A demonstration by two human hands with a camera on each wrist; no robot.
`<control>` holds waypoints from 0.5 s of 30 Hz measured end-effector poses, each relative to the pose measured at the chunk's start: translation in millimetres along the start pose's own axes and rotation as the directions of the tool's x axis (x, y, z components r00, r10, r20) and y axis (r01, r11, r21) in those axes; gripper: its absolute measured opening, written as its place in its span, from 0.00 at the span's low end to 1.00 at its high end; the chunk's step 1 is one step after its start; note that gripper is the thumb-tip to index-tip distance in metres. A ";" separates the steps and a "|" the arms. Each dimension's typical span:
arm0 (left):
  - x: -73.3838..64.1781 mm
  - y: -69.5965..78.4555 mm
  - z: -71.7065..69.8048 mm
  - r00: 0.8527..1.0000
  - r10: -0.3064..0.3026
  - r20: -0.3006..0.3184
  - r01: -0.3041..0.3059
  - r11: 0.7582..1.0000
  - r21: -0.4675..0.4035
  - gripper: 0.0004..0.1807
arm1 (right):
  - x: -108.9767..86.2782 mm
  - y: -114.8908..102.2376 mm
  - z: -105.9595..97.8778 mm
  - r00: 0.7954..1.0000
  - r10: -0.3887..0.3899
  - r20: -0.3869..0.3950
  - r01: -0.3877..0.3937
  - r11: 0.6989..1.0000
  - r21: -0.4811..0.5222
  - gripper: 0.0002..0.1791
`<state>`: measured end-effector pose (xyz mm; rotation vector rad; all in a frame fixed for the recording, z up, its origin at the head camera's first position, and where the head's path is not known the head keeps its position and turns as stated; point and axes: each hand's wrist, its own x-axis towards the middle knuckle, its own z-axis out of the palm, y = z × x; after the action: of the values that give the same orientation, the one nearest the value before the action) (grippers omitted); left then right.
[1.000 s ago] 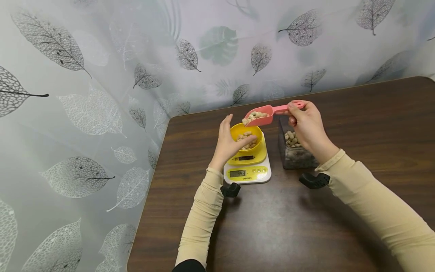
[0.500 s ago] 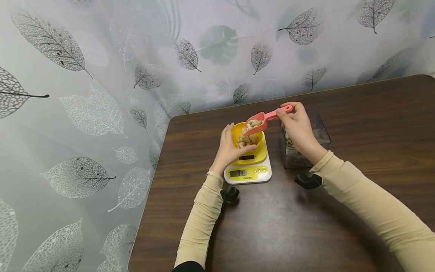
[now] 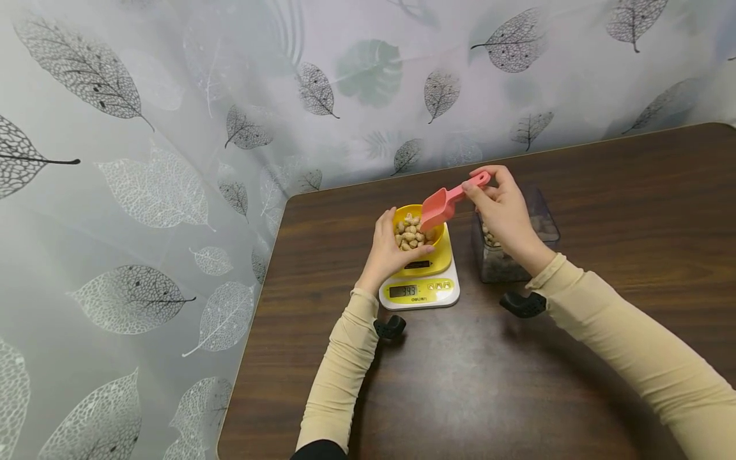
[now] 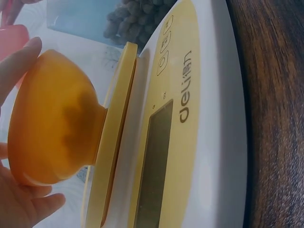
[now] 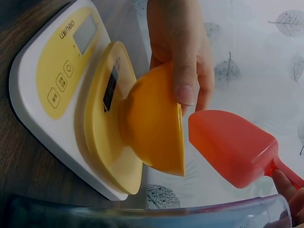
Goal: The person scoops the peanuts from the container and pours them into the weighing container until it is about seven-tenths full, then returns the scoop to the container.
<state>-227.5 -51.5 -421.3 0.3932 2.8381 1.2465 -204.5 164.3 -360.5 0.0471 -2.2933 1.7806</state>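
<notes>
My left hand [image 3: 384,252] holds the yellow bowl [image 5: 154,121], thumb and fingers on opposite sides of its rim. Peanuts in their shells [image 3: 409,236] lie inside. The bowl stands on the raised yellow platform of a white-and-yellow kitchen scale [image 3: 448,298], whose display glows with digits. My right hand [image 3: 507,217] pinches the handle of a pink scoop [image 3: 437,209], tilted down with its mouth at the bowl's right rim. No peanuts show in the scoop. Part of the left hand [image 4: 23,202] appears around the bowl in the left wrist view.
A clear plastic bin [image 3: 501,271] with more peanuts stands right of the scale, partly hidden under my right hand. The dark wooden table [image 3: 448,383] meets a leaf-patterned curtain [image 3: 368,96] at the back and left.
The scoop has moved left and down to the bowl and tipped, and its peanuts have gone into the bowl. My left hand has closed in on the bowl's rim.
</notes>
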 end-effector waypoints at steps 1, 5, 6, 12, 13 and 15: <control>0.2 -0.3 0.1 1.000 -0.001 0.000 0.001 1.000 0.000 0.60 | 0.2 0.2 -0.2 1.000 0.004 0.000 -0.004 1.000 0.001 0.25; 0.6 -0.8 0.1 1.000 0.001 -0.001 -0.001 1.000 0.005 0.60 | 0.0 1.2 -1.0 1.000 0.013 -0.006 -0.013 1.000 0.013 0.24; 0.7 -0.7 0.0 1.000 0.003 -0.001 -0.003 1.000 0.009 0.60 | -0.3 1.2 -1.4 1.000 0.014 -0.006 -0.014 1.000 0.017 0.24; -0.3 1.3 -1.5 1.000 0.006 0.001 -0.006 0.999 0.040 0.60 | -0.3 1.2 -2.4 1.000 0.013 -0.010 -0.013 0.999 0.029 0.24; -0.5 2.0 -2.3 1.000 0.007 0.000 -0.007 0.999 0.048 0.59 | 0.0 1.0 -2.4 1.000 0.011 -0.014 -0.011 0.999 0.030 0.24; 0.2 3.6 -4.0 1.000 0.008 -0.005 -0.008 0.998 0.061 0.59 | 0.7 -0.1 -2.7 1.000 0.006 -0.025 -0.005 0.999 0.032 0.24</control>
<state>-227.3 -51.9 -415.9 0.4044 2.8876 1.1655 -204.7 166.9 -359.7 0.0244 -2.2497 1.8108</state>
